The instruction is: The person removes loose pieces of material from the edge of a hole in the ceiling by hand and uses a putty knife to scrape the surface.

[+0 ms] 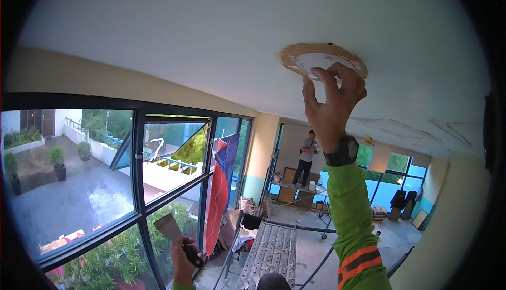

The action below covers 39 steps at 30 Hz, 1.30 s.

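My right hand [332, 100], in a green sleeve with a dark wristwatch, reaches up to the ceiling, its curved fingers gripping at a white disc [308, 59]. Around the disc is a round tan ring [294, 51] with smeared edges; my hand hides part of both. Low on the left, my left hand [185, 258] is closed on the black handle of a putty knife [170, 229], its broad metal blade pointing up to the left.
A scaffold plank [269, 248] with railings lies below me. Framed windows [138, 163], one tilted open, line the left wall beside a red-and-blue hanging cloth [221, 184]. Farther back another person [307, 158] stands on a raised platform. Boards [420, 219] lean at the far right.
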Available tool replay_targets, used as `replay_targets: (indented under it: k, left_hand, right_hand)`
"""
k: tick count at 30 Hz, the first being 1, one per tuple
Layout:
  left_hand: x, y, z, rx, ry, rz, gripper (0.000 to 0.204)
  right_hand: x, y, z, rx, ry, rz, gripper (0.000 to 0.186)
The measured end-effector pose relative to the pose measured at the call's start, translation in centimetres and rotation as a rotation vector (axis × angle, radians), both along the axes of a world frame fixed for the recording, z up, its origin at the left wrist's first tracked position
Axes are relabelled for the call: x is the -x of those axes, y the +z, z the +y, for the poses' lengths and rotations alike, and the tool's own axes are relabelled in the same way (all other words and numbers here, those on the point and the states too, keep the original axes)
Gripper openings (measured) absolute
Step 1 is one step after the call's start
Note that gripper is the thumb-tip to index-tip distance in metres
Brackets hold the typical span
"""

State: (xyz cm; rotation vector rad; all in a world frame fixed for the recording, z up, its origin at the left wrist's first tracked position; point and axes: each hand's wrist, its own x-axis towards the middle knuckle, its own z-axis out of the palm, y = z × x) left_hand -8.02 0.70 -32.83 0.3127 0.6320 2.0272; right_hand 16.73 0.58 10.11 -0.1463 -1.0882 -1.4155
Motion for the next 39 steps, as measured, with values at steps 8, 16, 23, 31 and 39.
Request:
replay_targets:
  k: [8,16,23,31,39]
  left_hand:
    - [-0.2,-0.8,0.1,-0.017,0.099,0.093,0.022]
    - [-0.3,-1.5,0.5,-0.006,0.083,0.096,0.024]
    - [0.0,-1.8,0.6,-0.009,0.084,0.088,0.026]
    - [0.3,-2.1,0.6,-0.003,0.091,0.097,0.025]
    - [0.2,-2.0,0.7,-0.008,0.086,0.095,0.025]
  right_hand:
    - [-4.8,1.7,-1.6,-0.171,0.083,0.024,0.020]
    - [-3.8,2.7,-2.6,-0.248,0.123,0.098,0.022]
    - [-2.3,2.7,-2.6,-0.205,0.215,0.223,0.015]
    - [-1.9,2.7,-1.7,-0.184,0.278,0.242,0.013]
    - [-0.9,2.7,-1.4,-0.145,0.385,0.247,0.012]
